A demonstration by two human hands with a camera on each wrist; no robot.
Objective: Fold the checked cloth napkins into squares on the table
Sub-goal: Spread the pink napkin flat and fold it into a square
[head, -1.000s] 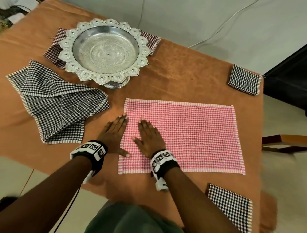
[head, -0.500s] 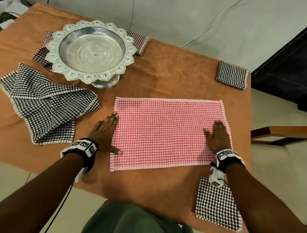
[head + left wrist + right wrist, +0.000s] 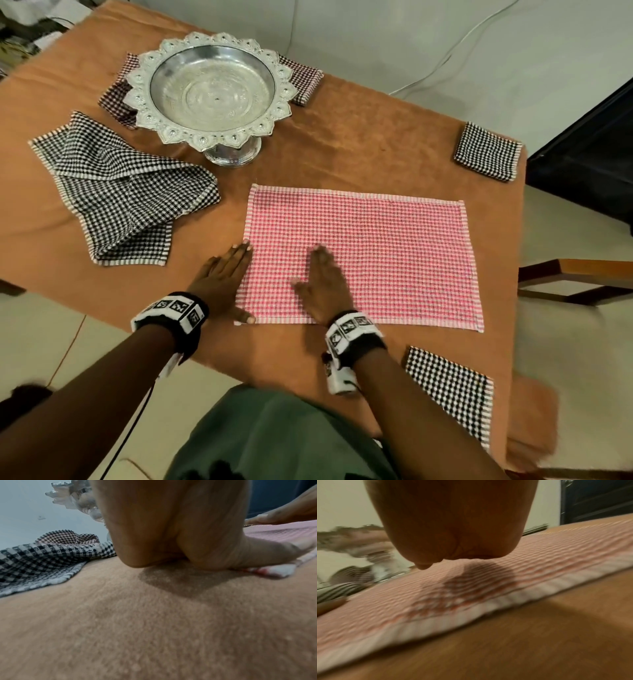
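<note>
A pink checked napkin (image 3: 376, 253) lies spread as a flat rectangle on the brown tablecloth (image 3: 342, 144). My left hand (image 3: 222, 277) rests flat at the napkin's left edge, fingers straight, thumb on the near left corner. My right hand (image 3: 323, 281) lies flat on the napkin's left part, fingers straight and together. In the left wrist view the left hand (image 3: 171, 534) presses the pink napkin's corner (image 3: 274, 570). The right wrist view is blurred; the right hand (image 3: 453, 527) hovers just over the pink napkin (image 3: 488, 588).
An unfolded black checked napkin (image 3: 116, 192) lies rumpled at left. A silver pedestal bowl (image 3: 209, 92) stands on a dark red checked napkin (image 3: 301, 78). Folded black checked squares sit at the far right corner (image 3: 486, 150) and near right edge (image 3: 448, 387).
My right hand slid from the napkin's left side to its right edge and back to the left part. The left hand stayed at the left edge.
</note>
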